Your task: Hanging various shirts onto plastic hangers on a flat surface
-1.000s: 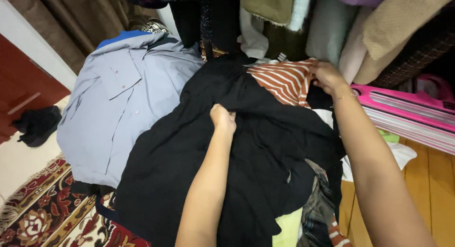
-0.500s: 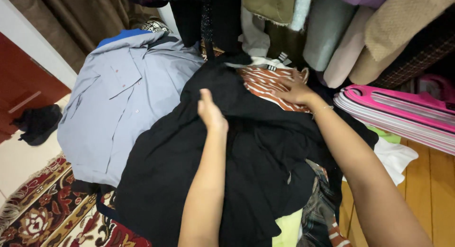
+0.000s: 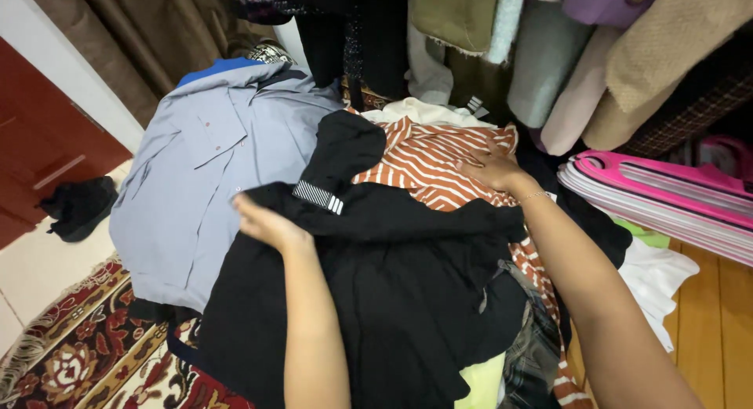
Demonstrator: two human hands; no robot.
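A black garment lies folded over on top of a clothes pile, with a small striped tag showing at its fold. My left hand rests at the garment's left edge, fingers loosely spread, palm up under the fold. My right hand lies flat, fingers apart, on an orange and white striped garment just beyond the black one. A light blue button shirt is spread out to the left of both.
Hanging clothes crowd the far side. A stack of pink hangers sits at right on a wooden floor. A patterned rug lies lower left, beside a red cabinet and a dark item.
My left hand swept the black garment's upper part back toward me and left, uncovering more of the striped garment. My right hand moved from gripping the stripes to pressing flat on them.
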